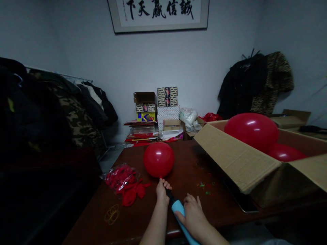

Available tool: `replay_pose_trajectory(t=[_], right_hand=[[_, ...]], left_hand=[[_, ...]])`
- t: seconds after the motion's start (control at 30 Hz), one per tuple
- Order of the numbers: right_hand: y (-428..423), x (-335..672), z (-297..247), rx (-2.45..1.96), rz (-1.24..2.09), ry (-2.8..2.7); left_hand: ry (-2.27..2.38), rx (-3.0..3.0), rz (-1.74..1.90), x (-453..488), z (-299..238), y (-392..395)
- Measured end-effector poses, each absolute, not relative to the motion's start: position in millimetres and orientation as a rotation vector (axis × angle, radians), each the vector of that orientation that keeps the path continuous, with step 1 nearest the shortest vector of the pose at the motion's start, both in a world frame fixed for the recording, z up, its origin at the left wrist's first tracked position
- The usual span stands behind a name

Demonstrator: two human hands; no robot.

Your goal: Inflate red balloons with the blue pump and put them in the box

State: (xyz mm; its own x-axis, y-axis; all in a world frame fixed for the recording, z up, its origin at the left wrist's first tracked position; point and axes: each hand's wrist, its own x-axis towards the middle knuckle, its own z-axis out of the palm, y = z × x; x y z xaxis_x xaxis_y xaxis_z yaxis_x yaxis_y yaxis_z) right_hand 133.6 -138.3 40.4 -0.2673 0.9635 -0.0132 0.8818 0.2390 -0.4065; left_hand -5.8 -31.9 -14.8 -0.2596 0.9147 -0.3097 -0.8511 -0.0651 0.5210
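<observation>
A round, inflated red balloon stands over the table in front of me. My left hand is closed, pinching the balloon's neck at the black nozzle end of a hand pump. The pump's light-blue body slants down toward the bottom edge of the view. Against that body lies my right hand, thumb across it and the other fingers stretched out and apart. Left of the balloon is a clear plastic bag of red balloons, with some flat red balloons spilling from its front.
An open cardboard box at the right holds large red balloons. A dark phone lies beside it. Yellow rubber bands and small colourful scraps are on the brown table. Stacked boxes stand behind.
</observation>
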Motion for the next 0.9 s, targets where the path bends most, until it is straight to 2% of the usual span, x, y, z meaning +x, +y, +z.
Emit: replay_pose_trajectory(t=[0.4, 0.9], right_hand=[[-172, 202, 42, -1.71, 0.789, -2.358], [-158, 170, 60, -1.714, 0.652, -2.177]], left_hand=[[0.619, -0.068, 1.64, -18, -18, -15], [0.517, -0.058, 1.64, -21, -19, -18]])
